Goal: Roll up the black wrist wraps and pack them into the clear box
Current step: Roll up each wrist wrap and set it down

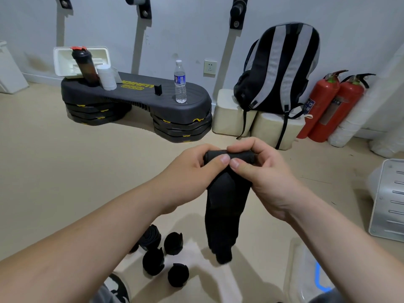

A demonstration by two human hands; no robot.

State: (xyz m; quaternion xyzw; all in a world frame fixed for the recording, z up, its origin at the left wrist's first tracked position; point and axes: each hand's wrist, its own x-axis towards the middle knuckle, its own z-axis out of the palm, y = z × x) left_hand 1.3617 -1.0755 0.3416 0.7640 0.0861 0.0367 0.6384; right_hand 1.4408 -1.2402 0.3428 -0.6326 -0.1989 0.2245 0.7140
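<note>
Both hands point(229, 171) pinch wrist wrap point(225, 204) — step platform point(135, 92) reads "PRO".

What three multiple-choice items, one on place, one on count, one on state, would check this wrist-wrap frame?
1. Where does the water bottle stand?
A. On the black step platform
B. On the floor beside the rolls
C. On the foam blocks

2. How many fire extinguishers stand by the wall?
A. One
B. Two
C. Four

3. What state is the wrist wrap held by the left hand and right hand in?
A. Fully rolled
B. Lying flat on the floor
C. Rolled at the top, tail hanging loose

Key: 1 A, it stands upright on the platform's right end. 2 B, two red cylinders stand side by side. 3 C, both hands pinch a short roll while the rest dangles.
</note>
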